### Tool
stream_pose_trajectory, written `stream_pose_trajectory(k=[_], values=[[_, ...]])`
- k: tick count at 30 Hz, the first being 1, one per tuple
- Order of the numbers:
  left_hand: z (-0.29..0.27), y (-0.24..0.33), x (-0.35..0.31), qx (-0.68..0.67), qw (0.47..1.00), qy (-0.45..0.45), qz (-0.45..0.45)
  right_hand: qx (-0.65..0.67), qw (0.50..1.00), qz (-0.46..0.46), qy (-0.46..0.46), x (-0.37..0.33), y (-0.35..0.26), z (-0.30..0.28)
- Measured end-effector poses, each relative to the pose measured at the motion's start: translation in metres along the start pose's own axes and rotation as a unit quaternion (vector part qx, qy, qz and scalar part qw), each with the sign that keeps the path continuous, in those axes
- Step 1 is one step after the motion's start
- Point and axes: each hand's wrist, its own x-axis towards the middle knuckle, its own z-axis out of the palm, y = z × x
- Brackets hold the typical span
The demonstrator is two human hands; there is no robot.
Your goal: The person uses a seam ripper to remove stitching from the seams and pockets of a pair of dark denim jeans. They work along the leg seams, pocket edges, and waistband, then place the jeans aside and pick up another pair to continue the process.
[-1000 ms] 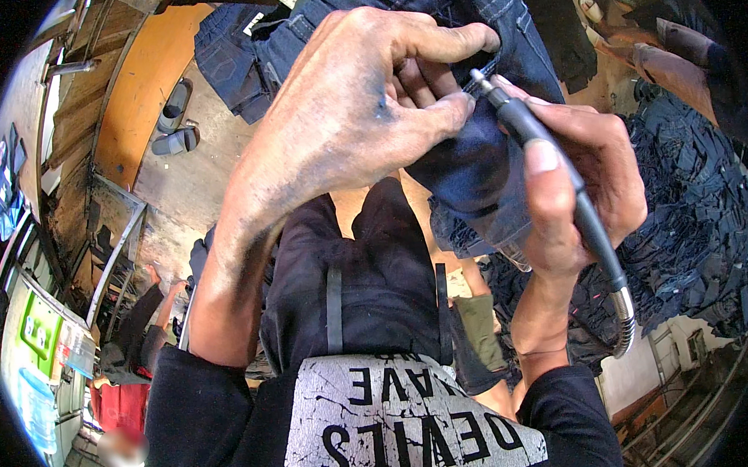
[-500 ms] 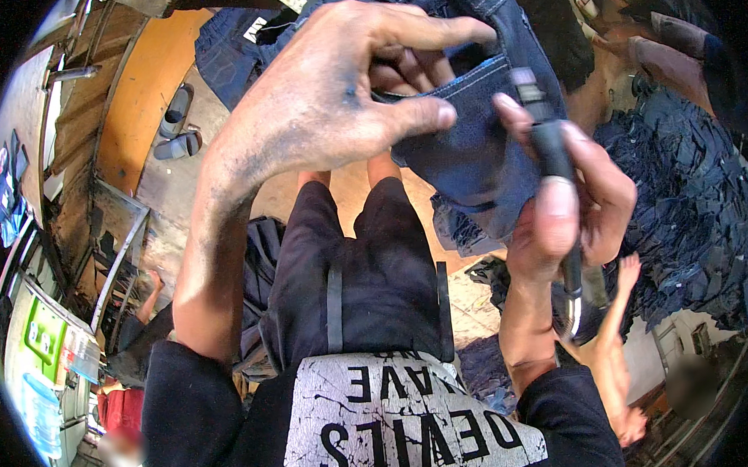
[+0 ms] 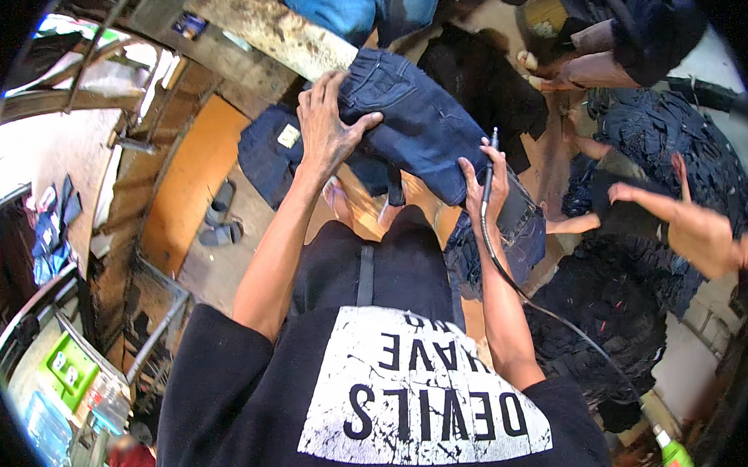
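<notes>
Dark blue denim jeans (image 3: 423,112) hang over the end of a pale, stained board (image 3: 296,39) in front of me, a pocket and seams facing up. At their left edge, near the waistband, my left hand (image 3: 326,122) holds the cloth, thumb across the front and fingers along the edge. My right hand (image 3: 486,185) is closed around a slim rotary tool handpiece (image 3: 488,177), its metal tip pointing up beside the lower part of the jeans. From the handpiece a flexible shaft (image 3: 565,321) runs down right to a green tool body (image 3: 676,456).
Another folded denim garment (image 3: 267,154) lies left of the jeans. Dark cloth piles (image 3: 675,158) cover the right side, where other people's arms and legs show. Blue jeans (image 3: 337,7) lie beyond the board. Slippers (image 3: 222,233) rest on the floor at left.
Both hands and the jeans are now farther from me. My left hand has come out of the pocket opening to the edge by the waistband. The handpiece has moved away from the pocket.
</notes>
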Motion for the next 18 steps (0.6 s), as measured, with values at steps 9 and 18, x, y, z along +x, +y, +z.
stream_pose_trajectory(k=[9,18], values=[[0.011,0.014,-0.024,-0.187,0.967,-0.007,-0.174,0.048,0.998,0.036,0.004,0.016,0.027,-0.014],[0.002,0.025,0.056,0.190,0.969,0.077,-0.137,0.125,0.990,-0.057,-0.027,0.079,0.044,0.015]])
